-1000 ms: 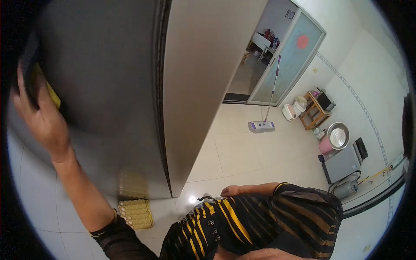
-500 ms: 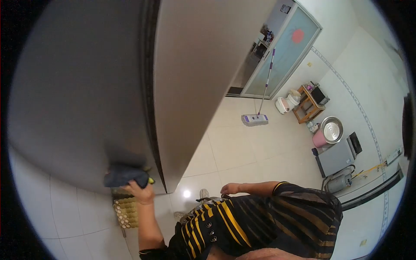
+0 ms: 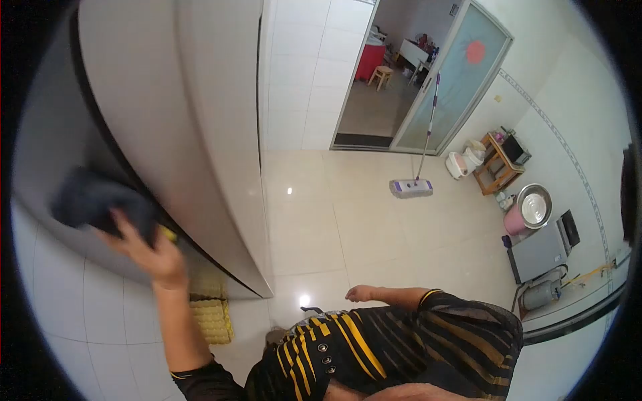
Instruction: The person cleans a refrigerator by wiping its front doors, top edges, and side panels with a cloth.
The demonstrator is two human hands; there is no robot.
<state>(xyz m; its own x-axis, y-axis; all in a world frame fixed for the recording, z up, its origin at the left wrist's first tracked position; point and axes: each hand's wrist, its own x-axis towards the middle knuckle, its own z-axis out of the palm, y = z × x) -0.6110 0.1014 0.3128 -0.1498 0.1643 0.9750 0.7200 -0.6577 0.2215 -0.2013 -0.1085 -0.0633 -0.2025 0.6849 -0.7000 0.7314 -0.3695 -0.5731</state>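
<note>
At the left, my left hand point(image 3: 150, 250) holds a dark grey cloth point(image 3: 100, 200) against the dark grey side of a tall cabinet-like appliance point(image 3: 214, 154), which looks like a refrigerator. The cloth is bunched under the fingers and blurred by motion. A small yellow-green bit shows at the cloth's edge by the thumb. My right hand point(image 3: 361, 293) hangs low in front of my body, its fingers loosely curled with nothing visible in them. Beneath my left forearm, yellow egg trays point(image 3: 212, 321) are stacked on the floor by the appliance.
A flat mop point(image 3: 411, 188) leans against the sliding glass door point(image 3: 461, 73). Along the right wall stand a wooden stool point(image 3: 498, 167), a pink bucket point(image 3: 515, 219) with a metal basin point(image 3: 535, 206), a grey cabinet point(image 3: 538, 252) and a gas cylinder point(image 3: 542, 294). White tiled wall lies at left.
My left hand has moved the cloth left and up along the dark panel. The view has shifted, showing more of the doorway and the appliance's front. My right hand stays low.
</note>
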